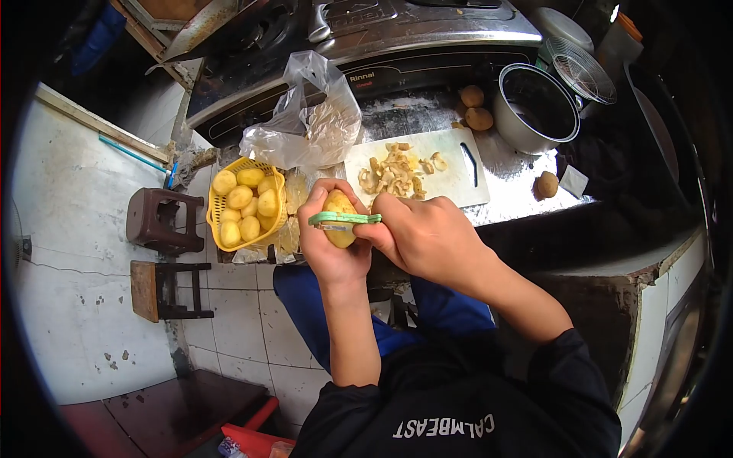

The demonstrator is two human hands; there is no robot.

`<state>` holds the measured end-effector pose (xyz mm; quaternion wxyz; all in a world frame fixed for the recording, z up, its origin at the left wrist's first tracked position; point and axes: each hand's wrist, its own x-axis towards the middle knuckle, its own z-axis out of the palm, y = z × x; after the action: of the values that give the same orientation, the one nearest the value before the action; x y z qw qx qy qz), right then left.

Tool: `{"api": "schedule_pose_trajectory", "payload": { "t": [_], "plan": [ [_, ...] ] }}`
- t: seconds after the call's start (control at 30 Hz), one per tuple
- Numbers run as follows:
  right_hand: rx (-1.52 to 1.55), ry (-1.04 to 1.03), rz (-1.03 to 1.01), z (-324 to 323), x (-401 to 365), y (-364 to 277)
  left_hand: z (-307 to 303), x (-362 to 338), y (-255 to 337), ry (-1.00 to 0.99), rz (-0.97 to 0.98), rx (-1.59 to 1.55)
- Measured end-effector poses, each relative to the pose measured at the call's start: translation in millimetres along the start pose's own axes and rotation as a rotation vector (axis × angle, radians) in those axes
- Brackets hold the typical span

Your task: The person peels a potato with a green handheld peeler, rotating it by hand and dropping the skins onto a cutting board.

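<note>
My left hand (pixel 327 248) is wrapped round a partly peeled potato (pixel 338 203), held above the near edge of the counter. In my right hand (pixel 420 229) is a green peeler (pixel 345 218), its fingers closed on the handle. The peeler lies across the potato, with its blade against or just over the surface; contact is hard to tell. Just beyond my hands, a white cutting board (pixel 450 172) bears a heap of potato peels (pixel 397 172). To the left, a yellow basket (pixel 214 208) holds several peeled potatoes (pixel 240 198).
A crumpled plastic bag (pixel 324 114) sits behind the basket, before a Rinnai stove (pixel 427 72). Unpeeled potatoes (pixel 479 118) lie beside a pot (pixel 527 130), with another potato (pixel 547 185) at the right. A wire strainer (pixel 580 70) stands behind. Stools (pixel 164 221) are at the left.
</note>
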<state>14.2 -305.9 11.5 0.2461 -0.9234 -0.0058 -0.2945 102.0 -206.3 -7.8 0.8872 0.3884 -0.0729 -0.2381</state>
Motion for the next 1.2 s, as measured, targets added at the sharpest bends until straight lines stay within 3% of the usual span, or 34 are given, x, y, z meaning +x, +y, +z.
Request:
{"api": "schedule_pose_trajectory", "payload": {
  "t": [0.27,0.33,0.5,0.57,0.73,0.8,0.9,1.0,1.1,1.2],
  "plan": [
    [0.121,-0.036,0.029,-3.9,12.6,7.6,-16.2,1.9,2.0,-0.146,0.114,0.379],
    [0.113,-0.042,0.035,-3.2,12.2,8.4,-26.2,3.1,-1.7,-0.193,0.387,0.859],
    [0.099,-0.068,0.024,-4.5,19.4,13.7,-39.6,5.9,-5.4,-0.233,0.512,1.010],
    [0.100,-0.078,0.007,-3.4,21.4,15.1,-35.0,2.4,-4.5,-0.287,0.547,0.782],
    [0.079,-0.088,0.023,1.5,24.8,20.2,-38.0,-0.8,-0.1,-0.317,0.364,0.846],
    [0.078,-0.094,0.022,3.1,27.5,22.6,-36.8,1.1,-2.6,-0.214,0.059,0.404],
    [0.289,0.011,0.180,18.3,34.9,40.9,-36.8,7.6,-4.0,-0.269,-0.030,0.341],
    [0.328,-0.067,0.479,36.2,39.2,78.3,-46.2,23.3,-10.3,-0.334,-0.106,0.201],
    [0.100,-0.037,0.450,55.3,28.3,111.9,-58.0,36.2,-12.5,-0.324,-0.143,0.080],
    [0.168,-0.098,0.579,48.0,21.1,102.6,-60.6,44.0,-15.8,-0.311,-0.086,-0.029]
  ]
}}
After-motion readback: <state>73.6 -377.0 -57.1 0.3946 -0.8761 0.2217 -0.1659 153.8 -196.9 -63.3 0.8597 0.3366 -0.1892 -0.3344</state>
